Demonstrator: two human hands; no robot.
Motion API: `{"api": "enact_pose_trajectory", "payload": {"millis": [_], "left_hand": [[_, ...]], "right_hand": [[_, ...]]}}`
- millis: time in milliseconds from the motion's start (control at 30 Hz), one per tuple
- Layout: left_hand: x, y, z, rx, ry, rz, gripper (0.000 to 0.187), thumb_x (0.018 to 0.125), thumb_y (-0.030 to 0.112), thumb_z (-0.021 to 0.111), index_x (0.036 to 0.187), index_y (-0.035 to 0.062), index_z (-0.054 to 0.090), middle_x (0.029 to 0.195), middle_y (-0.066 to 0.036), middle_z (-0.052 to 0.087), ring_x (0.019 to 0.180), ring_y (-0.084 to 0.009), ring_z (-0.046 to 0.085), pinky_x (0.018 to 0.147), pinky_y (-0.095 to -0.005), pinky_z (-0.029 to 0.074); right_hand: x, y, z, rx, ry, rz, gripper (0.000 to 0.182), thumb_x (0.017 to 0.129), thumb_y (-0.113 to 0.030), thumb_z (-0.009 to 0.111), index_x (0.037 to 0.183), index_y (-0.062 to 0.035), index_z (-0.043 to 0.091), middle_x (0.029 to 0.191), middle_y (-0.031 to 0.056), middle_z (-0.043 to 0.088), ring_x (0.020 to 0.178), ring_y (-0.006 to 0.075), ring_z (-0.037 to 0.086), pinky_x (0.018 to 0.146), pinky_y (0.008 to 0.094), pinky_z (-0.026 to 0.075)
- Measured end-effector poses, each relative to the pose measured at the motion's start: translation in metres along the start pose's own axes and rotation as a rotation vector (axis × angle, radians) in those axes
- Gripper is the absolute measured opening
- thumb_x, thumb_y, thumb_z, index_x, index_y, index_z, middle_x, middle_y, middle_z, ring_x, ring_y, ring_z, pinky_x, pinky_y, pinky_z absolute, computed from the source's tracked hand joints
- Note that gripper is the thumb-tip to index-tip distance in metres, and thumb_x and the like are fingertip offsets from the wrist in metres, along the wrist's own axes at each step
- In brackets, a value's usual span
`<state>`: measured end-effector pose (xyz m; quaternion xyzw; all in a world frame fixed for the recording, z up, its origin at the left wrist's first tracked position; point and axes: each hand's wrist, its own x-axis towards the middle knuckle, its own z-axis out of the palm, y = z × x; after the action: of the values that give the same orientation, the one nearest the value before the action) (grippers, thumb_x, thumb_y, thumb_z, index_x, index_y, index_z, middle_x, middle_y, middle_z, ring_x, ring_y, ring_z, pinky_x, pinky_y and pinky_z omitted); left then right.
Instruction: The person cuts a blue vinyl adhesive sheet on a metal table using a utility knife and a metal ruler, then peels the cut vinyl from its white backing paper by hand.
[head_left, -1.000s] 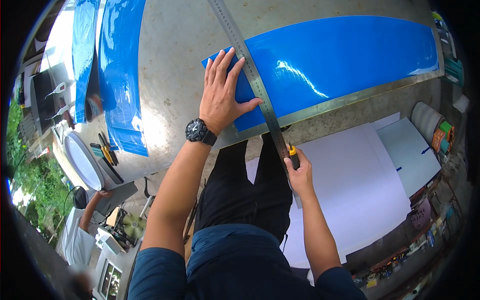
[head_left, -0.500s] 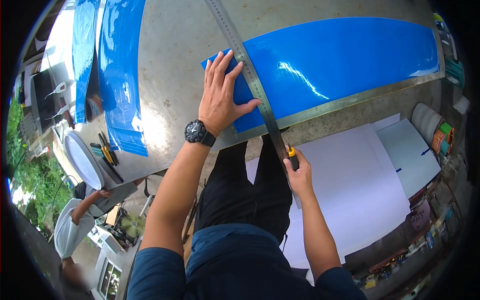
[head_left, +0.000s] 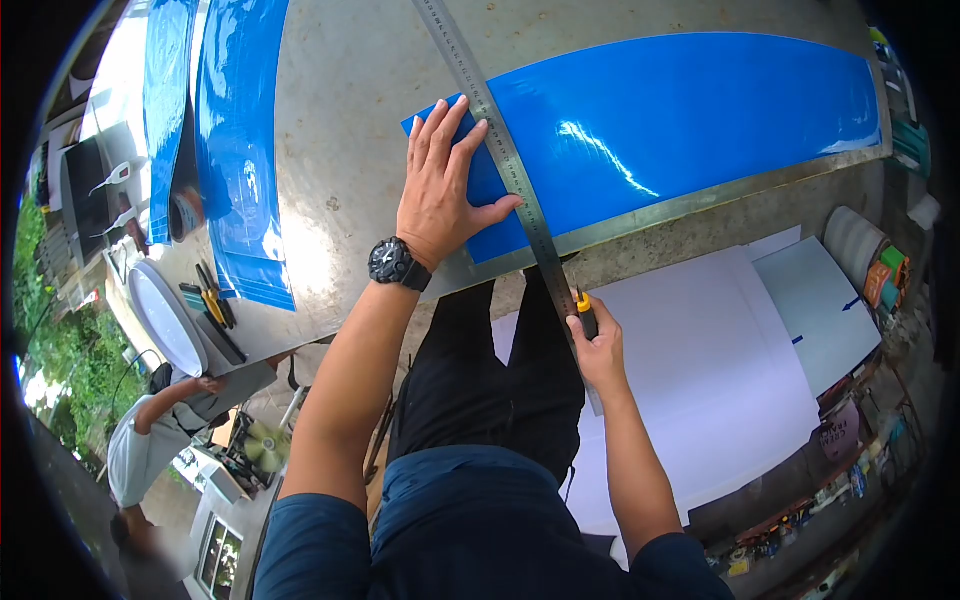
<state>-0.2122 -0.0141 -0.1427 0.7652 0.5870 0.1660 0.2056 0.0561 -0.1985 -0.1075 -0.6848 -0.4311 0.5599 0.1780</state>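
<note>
A long metal ruler [head_left: 512, 165] lies slantwise across a glossy blue sheet [head_left: 690, 110], near the sheet's left end, and its lower part sticks out past the table edge. My left hand [head_left: 440, 185] is spread flat on the sheet's end, its fingertips and thumb against the ruler's left side. A black watch is on that wrist. Just beyond the table edge, my right hand [head_left: 602, 345] is closed round a yellow and black utility knife [head_left: 586, 318], beside the ruler's overhanging part. The knife's blade cannot be made out.
Other blue sheets [head_left: 240, 150] lie on the grey table [head_left: 350, 60] at left. A white oval tray [head_left: 165, 318] and yellow-black pliers [head_left: 212, 300] are near its left corner. Large white sheets [head_left: 700, 390] are below right. Another person [head_left: 145, 450] is at lower left.
Both my hands, the ruler and the blue sheet stay practically in place. At lower left, the other person has shifted slightly.
</note>
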Motion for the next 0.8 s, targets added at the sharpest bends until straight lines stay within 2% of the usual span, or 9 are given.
{"api": "enact_pose_trajectory", "payload": {"millis": [533,633,800], "left_hand": [[0.0006,0.0008,-0.001,-0.01,0.007,0.002,0.099,0.072,0.053,0.094,0.152,0.0128,0.051,0.168,-0.017,0.037,0.159,-0.0401,0.028,0.132,-0.0585,0.021],[0.0001,-0.0004,0.0008,-0.029,0.013,-0.002,0.101,0.071,0.054,0.096,0.153,0.0176,0.05,0.169,-0.016,0.036,0.16,-0.0412,0.028,0.132,-0.062,0.022],[-0.0006,-0.0015,0.0024,-0.019,0.009,-0.004,0.102,0.071,0.056,0.095,0.154,0.0178,0.05,0.17,-0.016,0.036,0.16,-0.0405,0.027,0.132,-0.0616,0.022]], "right_hand": [[0.0002,-0.0003,-0.0008,-0.015,-0.003,0.012,0.034,0.1,-0.008,0.07,0.133,-0.0003,0.065,0.115,0.0213,0.074,0.105,0.0366,0.072,0.097,0.0392,0.054],[-0.0003,0.0002,-0.001,-0.013,-0.005,0.017,0.034,0.1,-0.008,0.07,0.133,-0.0002,0.065,0.115,0.0212,0.074,0.105,0.0365,0.072,0.097,0.0392,0.054],[0.0001,-0.0015,-0.0006,-0.012,-0.005,0.018,0.034,0.101,-0.009,0.069,0.133,0.0,0.065,0.115,0.0213,0.074,0.105,0.0368,0.072,0.097,0.0394,0.054]]}}
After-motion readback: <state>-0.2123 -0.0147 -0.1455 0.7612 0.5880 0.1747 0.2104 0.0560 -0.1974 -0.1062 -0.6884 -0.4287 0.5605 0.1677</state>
